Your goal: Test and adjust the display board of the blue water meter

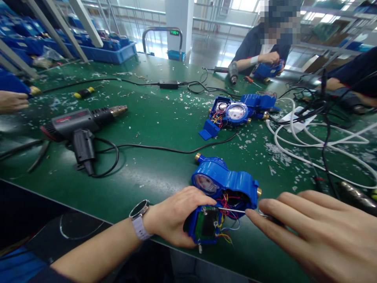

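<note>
A blue water meter [235, 179] with brass pipe ends lies on the green bench near its front edge, its housing open and coloured wires spilling out. Wired to it is a blue cover holding a green circuit board [205, 225]. My left hand [176, 214], wearing a watch, is closed around that cover with the thumb along its top edge. In my right hand [306, 228] is a screwdriver, its thin metal shaft [234, 210] reaching left across the wires to the cover's upper edge. The screwdriver's handle is mostly hidden under my fingers.
A heat gun [79, 127] with a looped black cord lies to the left, beyond it a yellow-black screwdriver [84, 92]. More opened meters [232, 112] sit mid-bench. White cable [291, 137] coils at right amid plastic scraps. Other people work around the bench; one holds a blue meter [268, 70].
</note>
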The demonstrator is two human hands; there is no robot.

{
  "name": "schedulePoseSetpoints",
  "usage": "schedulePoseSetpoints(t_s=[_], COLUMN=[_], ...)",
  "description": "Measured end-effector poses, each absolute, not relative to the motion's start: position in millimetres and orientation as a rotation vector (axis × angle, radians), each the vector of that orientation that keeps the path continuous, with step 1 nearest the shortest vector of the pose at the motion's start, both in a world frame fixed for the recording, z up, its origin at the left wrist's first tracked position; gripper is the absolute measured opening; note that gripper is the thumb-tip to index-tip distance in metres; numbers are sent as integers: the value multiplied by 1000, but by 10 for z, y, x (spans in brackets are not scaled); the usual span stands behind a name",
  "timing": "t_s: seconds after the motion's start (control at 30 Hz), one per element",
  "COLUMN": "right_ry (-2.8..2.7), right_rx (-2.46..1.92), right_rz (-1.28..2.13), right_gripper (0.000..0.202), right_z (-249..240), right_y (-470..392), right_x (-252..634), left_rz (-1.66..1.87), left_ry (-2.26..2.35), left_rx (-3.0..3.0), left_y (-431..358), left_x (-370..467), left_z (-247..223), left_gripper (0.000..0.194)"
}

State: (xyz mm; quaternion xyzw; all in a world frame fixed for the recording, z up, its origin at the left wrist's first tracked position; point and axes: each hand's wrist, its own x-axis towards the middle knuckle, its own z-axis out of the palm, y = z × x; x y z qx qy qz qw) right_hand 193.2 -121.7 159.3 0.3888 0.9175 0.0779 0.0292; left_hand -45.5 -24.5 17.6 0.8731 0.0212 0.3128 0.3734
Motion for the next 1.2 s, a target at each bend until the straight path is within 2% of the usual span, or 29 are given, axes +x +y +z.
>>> schedulePoseSetpoints(t_s=[0.23,0.5,0.7,0.83,1.07,1.2], right_ry=[2879,2795,2670,2754,2785,2809], right_rx=[1333,1464,1625,1611,1457,1314], right_rz=[-90,-633,-1028,-833,48,304], right_gripper=[36,37,30,32,45,53], right_z=[1570,1529,1505,1512,1498,1451], right_y=[-988,-923,-943,-1015,-1317,-1435], right_x=[2044,2136,2132,2193,2152,2075], left_rz=[777,792,832,839,848,840], left_ry=[33,38,51,56,50,65], left_rx=[2243,2207,2193,2207,2212,2237], left_y=[-243,-254,-250,-250,-239,-254], left_x=[-443,-445,-429,-431,-439,-433], left_z=[178,168,198,172,155,159], left_gripper=[73,74,77,78,77,77])
